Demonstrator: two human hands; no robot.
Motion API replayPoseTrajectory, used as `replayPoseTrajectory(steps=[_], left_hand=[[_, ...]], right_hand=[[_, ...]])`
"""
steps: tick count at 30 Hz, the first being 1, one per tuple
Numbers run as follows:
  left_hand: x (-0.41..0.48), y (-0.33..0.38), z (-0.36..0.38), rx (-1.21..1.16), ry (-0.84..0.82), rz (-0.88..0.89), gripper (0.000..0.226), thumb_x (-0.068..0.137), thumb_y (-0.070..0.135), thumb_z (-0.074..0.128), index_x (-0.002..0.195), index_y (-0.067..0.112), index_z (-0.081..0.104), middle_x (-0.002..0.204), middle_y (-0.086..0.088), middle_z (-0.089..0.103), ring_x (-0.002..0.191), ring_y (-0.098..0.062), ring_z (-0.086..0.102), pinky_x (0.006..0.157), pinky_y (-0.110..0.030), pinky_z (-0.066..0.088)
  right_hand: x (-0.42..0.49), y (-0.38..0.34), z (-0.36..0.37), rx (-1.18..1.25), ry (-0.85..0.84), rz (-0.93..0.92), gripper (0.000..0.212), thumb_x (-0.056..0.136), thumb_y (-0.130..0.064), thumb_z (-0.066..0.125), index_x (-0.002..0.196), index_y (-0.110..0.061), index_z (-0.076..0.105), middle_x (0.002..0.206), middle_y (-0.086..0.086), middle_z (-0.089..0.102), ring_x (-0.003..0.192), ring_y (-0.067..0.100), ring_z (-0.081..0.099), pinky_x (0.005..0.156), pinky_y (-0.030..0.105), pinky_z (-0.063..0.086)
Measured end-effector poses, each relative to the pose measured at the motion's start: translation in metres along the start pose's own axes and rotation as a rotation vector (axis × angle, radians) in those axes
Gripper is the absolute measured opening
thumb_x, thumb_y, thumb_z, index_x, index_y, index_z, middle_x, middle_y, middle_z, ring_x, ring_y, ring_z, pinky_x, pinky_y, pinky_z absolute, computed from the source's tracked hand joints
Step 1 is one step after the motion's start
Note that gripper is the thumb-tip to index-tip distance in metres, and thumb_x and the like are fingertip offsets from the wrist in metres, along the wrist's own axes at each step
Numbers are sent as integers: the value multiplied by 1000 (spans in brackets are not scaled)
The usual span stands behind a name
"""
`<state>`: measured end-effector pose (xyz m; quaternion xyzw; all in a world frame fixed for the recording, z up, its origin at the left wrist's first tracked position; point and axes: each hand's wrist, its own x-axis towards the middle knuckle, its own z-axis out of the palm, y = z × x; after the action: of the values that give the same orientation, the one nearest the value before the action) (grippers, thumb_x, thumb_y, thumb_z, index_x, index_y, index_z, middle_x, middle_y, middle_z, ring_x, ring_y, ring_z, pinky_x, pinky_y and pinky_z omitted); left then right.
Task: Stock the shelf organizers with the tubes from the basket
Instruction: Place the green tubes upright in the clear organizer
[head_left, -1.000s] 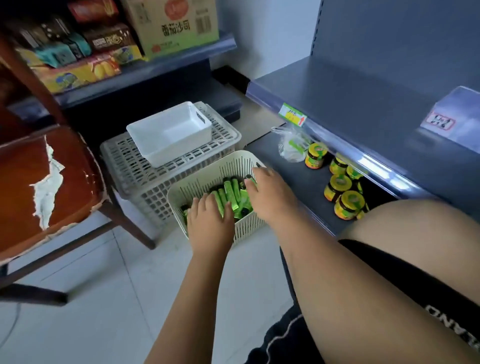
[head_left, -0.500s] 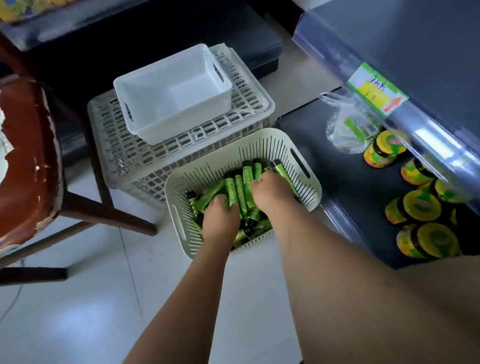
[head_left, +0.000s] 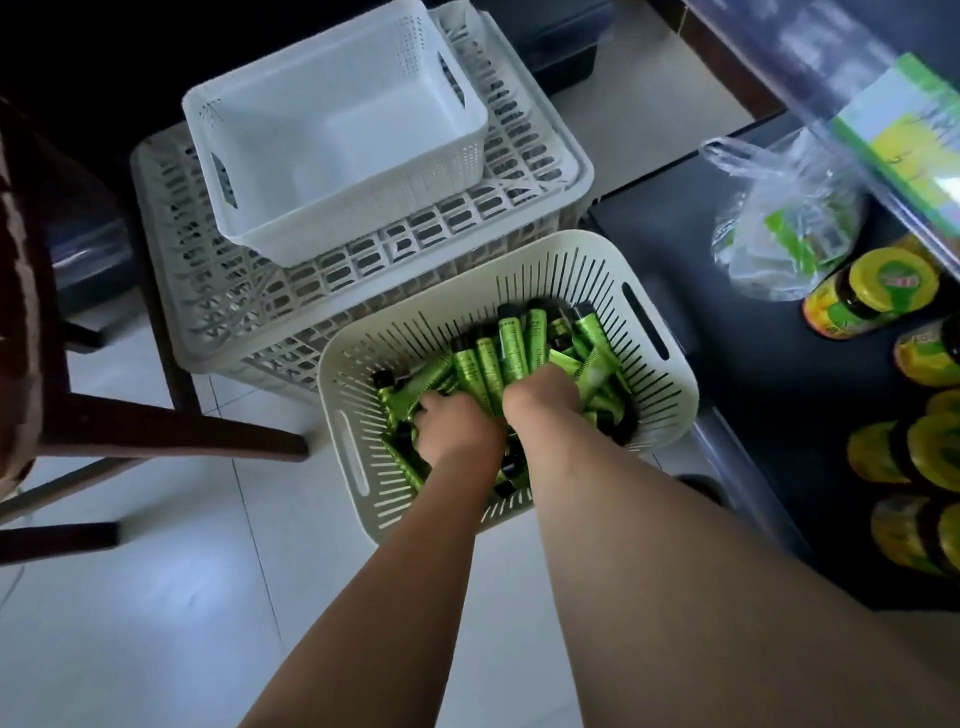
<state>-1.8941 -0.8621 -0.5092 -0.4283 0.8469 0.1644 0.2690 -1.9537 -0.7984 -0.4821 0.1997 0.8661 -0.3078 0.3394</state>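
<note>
A cream slotted basket stands on the floor, filled with several green tubes with black caps. Both my hands are down inside it. My left hand curls its fingers round tubes at the left of the pile. My right hand grips a bundle of upright tubes at the middle. A white organizer bin sits empty on top of a grey slatted crate just behind the basket.
A dark low shelf at the right holds yellow-lidded jars and a clear plastic bag. A shelf edge with a price label overhangs it. A wooden chair stands at the left on the white tile floor.
My head has tilted down and closer to the basket. Both hands have dug deeper into the tubes and closed round them.
</note>
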Motion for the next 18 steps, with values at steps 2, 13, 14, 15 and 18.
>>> replayPoseTrajectory(steps=[2, 13, 14, 15, 18], left_hand=[[6, -2, 2, -33, 3, -13, 30, 98, 10, 49, 124, 4, 62, 141, -18, 38, 122, -39, 47, 91, -46, 48], [-10, -39, 2, -597, 17, 33, 29, 69, 28, 69, 95, 22, 56, 106, -3, 58, 95, -27, 60, 73, -35, 52], [-13, -42, 1, -665, 19, 27, 34, 72, 26, 74, 100, 22, 55, 100, -1, 60, 85, -22, 62, 65, -32, 51], [-14, -46, -1, -735, 17, 4, 36, 75, 22, 77, 103, 21, 54, 95, -1, 61, 76, -20, 62, 59, -31, 50], [-14, -60, -9, -1011, 66, -75, 29, 79, 19, 84, 97, 20, 61, 82, -7, 68, 61, -26, 60, 58, -38, 52]], right_hand=[[-1, 1, 11, 2, 30, 14, 17, 95, 1, 55, 82, -9, 50, 85, 5, 58, 80, 26, 55, 65, 33, 46], [-4, 7, 25, -35, 66, 51, 15, 94, 1, 59, 105, -2, 68, 104, 14, 69, 102, 33, 68, 69, 33, 44], [-5, 6, 27, -28, 80, 57, 14, 94, 2, 59, 105, -1, 68, 102, 14, 69, 102, 34, 68, 68, 34, 45], [-6, 4, 30, -18, 86, 70, 14, 94, 3, 59, 105, 0, 67, 100, 14, 69, 101, 34, 68, 68, 35, 45], [-9, 4, 38, 17, 70, 104, 14, 94, 4, 57, 104, 1, 67, 101, 15, 70, 97, 34, 69, 68, 36, 47]])
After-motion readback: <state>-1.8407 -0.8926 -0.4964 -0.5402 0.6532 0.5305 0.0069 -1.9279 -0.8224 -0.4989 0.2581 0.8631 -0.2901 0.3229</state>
